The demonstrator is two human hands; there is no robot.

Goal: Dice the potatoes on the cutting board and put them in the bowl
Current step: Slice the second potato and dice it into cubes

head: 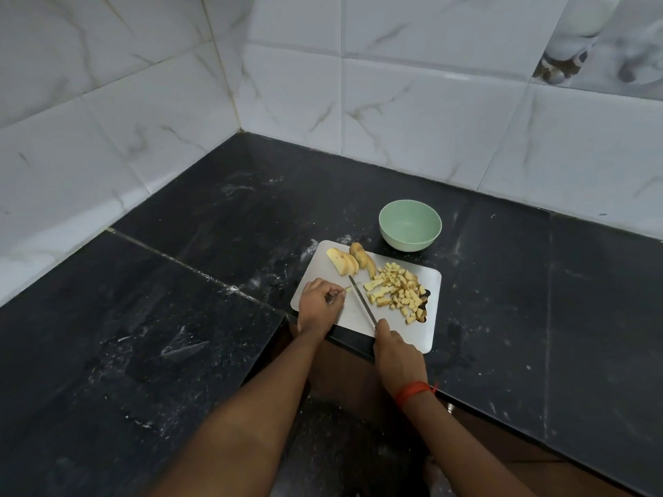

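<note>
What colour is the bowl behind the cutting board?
Pale green, inside and out. The bowl shows best in the head view, the only one here.

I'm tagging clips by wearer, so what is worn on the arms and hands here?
No sleeves show, and the left hand and right hand are ungloved. A red thread band with a loose end circles the right wrist. Nothing is worn on the left wrist.

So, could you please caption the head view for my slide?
Right hand holds a knife, left hand pinches a potato strip on the cutting board; bowl empty.
</note>
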